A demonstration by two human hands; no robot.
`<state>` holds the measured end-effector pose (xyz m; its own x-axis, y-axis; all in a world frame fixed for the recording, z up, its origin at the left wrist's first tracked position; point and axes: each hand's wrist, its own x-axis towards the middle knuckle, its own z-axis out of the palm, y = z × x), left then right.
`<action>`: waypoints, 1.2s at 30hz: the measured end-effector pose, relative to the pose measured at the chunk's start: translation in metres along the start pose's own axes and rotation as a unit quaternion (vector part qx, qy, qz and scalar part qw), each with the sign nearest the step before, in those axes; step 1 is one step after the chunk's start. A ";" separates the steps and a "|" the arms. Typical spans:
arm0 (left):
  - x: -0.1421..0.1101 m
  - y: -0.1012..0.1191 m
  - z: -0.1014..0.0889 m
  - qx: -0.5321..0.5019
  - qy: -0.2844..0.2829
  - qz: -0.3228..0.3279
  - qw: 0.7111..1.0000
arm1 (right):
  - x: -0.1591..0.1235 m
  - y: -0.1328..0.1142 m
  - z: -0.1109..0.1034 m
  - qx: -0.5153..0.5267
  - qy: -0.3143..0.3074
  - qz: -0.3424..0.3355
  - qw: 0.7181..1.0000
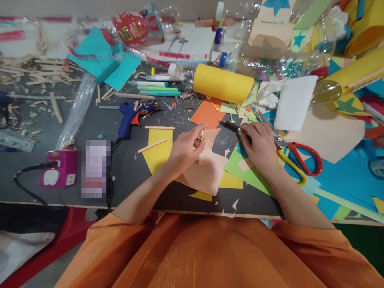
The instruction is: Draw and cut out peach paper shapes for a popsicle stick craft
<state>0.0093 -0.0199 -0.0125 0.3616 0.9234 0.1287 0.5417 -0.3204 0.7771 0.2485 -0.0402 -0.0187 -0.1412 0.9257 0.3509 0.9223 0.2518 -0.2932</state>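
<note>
My left hand [185, 149] rests on a pale peach paper sheet [207, 172], its fingers pinched on a small peach paper piece [206, 141]. To its right, my right hand [261, 145] is closed around a dark utility knife [232, 127] whose tip points left over the paper scraps. A green paper sheet [249, 172] lies under the right hand. Red and yellow scissors [295, 158] lie just right of that hand.
A yellow paper roll [222, 83] lies behind the hands. A blue glue gun [130, 118], wooden sticks [151, 145] on yellow paper, a magenta power box [58, 169], markers, plastic bottles [264, 60] and coloured paper crowd the dark table [126, 160].
</note>
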 end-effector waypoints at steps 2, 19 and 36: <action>0.002 0.000 -0.003 0.011 0.005 0.006 1.000 | 0.000 -0.002 -0.003 0.026 0.022 0.010 0.999; -0.036 -0.013 -0.031 0.275 -0.045 0.103 0.955 | -0.003 -0.002 -0.010 0.163 0.073 0.069 0.981; -0.016 0.002 -0.006 0.295 -0.096 0.270 0.912 | 0.004 -0.012 -0.021 0.609 -0.007 0.170 0.774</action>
<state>0.0001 -0.0343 -0.0088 0.7919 0.5617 0.2394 0.5388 -0.8273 0.1587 0.2444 -0.0451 0.0050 0.0235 0.9978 0.0624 -0.1163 0.0647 -0.9911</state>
